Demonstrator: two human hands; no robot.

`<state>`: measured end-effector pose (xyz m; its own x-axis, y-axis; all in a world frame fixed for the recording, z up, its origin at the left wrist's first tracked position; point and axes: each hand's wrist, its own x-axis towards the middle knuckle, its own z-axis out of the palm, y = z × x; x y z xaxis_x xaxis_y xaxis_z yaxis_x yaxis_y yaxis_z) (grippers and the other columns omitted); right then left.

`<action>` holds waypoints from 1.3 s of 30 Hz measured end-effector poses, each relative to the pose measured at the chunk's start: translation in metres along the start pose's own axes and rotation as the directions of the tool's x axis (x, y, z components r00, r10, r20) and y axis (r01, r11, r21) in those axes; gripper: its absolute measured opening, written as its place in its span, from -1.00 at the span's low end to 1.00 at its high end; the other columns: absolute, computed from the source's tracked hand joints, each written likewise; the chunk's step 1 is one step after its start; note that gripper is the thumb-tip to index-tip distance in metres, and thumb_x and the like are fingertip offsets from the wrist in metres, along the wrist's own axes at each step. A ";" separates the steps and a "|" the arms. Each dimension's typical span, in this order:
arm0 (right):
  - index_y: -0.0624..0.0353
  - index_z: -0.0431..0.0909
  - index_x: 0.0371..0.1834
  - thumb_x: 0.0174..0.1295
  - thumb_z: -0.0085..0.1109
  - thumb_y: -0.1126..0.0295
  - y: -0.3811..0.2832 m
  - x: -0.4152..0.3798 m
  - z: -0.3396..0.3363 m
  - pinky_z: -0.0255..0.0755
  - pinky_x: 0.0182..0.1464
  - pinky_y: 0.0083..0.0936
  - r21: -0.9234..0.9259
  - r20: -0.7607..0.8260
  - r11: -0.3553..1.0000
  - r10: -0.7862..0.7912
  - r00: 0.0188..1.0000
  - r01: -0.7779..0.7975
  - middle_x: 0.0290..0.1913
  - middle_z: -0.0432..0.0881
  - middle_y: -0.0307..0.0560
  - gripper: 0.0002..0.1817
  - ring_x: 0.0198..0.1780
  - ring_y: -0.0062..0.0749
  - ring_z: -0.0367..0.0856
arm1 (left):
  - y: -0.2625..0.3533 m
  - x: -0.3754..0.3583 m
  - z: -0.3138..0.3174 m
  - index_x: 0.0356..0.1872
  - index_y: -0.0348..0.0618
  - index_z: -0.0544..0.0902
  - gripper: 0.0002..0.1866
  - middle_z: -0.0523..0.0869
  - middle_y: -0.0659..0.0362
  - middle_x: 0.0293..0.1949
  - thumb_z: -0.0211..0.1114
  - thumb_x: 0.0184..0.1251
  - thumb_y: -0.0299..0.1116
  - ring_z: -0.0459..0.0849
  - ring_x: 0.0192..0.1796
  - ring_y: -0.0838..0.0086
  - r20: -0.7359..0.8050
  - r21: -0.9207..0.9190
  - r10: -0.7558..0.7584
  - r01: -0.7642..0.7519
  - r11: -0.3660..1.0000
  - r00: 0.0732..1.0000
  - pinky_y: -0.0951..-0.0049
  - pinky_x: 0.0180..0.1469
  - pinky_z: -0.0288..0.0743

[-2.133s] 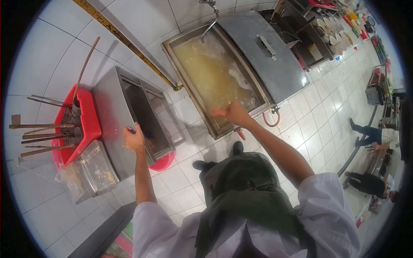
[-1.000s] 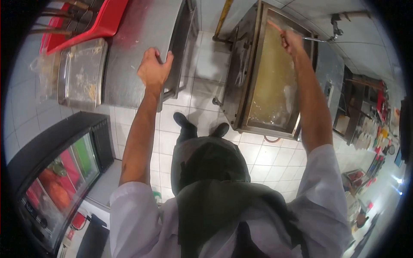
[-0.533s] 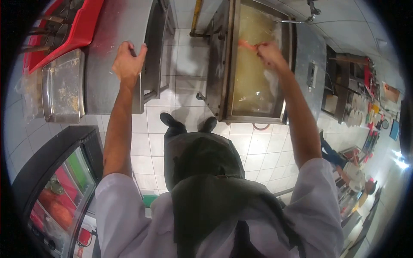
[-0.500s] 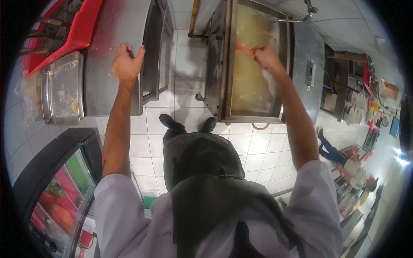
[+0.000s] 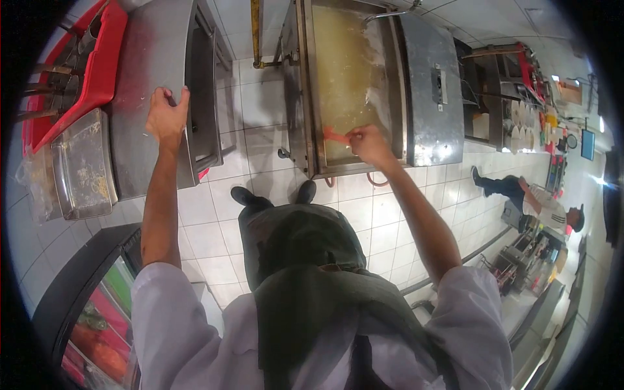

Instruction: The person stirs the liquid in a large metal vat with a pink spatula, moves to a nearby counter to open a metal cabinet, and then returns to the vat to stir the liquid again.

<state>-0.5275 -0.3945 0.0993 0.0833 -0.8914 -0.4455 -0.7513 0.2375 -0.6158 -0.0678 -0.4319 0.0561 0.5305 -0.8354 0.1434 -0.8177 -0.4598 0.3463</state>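
Note:
My right hand [image 5: 369,143] is closed around one end of an orange-red, flat, strip-like thing [image 5: 335,136] whose kind I cannot make out. It is over the near left part of a steel vat [image 5: 316,97] filled with cloudy yellowish liquid [image 5: 342,71]. White foam lines the vat's right side. On the left, my left hand [image 5: 167,117] is at the right edge of a steel table [image 5: 146,71]. Its fingers are loosely bent, the thumb stands apart, and nothing shows between them.
A red bin [image 5: 104,71] with wooden-handled tools and a metal tray [image 5: 83,166] with food scraps lie at the far left. A glass-fronted case [image 5: 84,286] stands lower left. A tap [image 5: 396,12] reaches over the vat. Another person [image 5: 546,205] works at far right.
My right hand has drawn the orange-red thing toward the vat's near end. The left hand keeps its shape at the table edge. The view has shifted, and the other person looks more upright.

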 end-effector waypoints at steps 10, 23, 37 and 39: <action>0.32 0.65 -0.15 0.22 -0.02 0.49 0.009 -0.042 -0.006 0.11 -0.70 -0.57 0.509 0.125 0.774 0.365 0.923 -0.375 -0.58 0.52 -0.17 -0.74 -0.67 -0.61 0.36 | 0.001 0.000 -0.003 -0.19 -0.06 0.55 -0.52 0.66 0.16 -0.18 0.32 0.22 0.17 0.70 -0.16 0.18 0.020 -0.019 -0.013 0.014 1.000 1.000 0.14 -0.13 0.50; 0.25 0.54 -0.32 0.31 -0.04 0.45 -0.049 0.105 -0.006 0.09 -0.72 -0.53 0.618 -0.064 0.769 0.259 0.964 -0.166 -0.57 0.51 -0.21 -0.84 -0.72 -0.58 0.34 | 0.002 0.001 -0.003 -0.24 -0.06 0.54 -0.53 0.66 0.14 -0.23 0.34 0.20 0.14 0.68 -0.20 0.14 -0.007 -0.053 -0.004 0.003 0.999 1.000 0.15 -0.17 0.49; 0.28 0.52 -0.66 0.18 0.10 0.47 -0.109 0.277 -0.047 0.06 -0.72 -0.41 0.595 -0.202 0.802 0.090 0.975 0.049 -0.64 0.54 -0.08 -0.74 -0.76 -0.48 0.34 | 0.007 -0.002 0.000 -0.31 -0.07 0.52 -0.57 0.57 0.19 -0.41 0.45 0.15 0.04 0.60 -0.37 0.29 -0.084 -0.073 0.007 -0.013 0.997 0.996 0.23 -0.25 0.43; 0.34 0.59 -0.66 0.19 0.25 0.29 -0.101 0.278 -0.051 0.26 -0.61 -0.30 0.370 -0.315 0.917 -0.028 0.949 0.150 -0.51 0.68 0.13 -0.64 -0.67 -0.24 0.52 | 0.011 -0.004 0.002 -0.31 -0.07 0.52 -0.57 0.56 0.20 -0.43 0.46 0.15 0.04 0.59 -0.39 0.33 -0.086 -0.045 0.018 -0.022 0.999 0.996 0.24 -0.26 0.43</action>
<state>-0.4618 -0.6859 0.0708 -0.1065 -0.9738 -0.2009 -0.4341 0.2273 -0.8717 -0.0791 -0.4343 0.0571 0.5329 -0.8145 0.2293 -0.8184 -0.4273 0.3841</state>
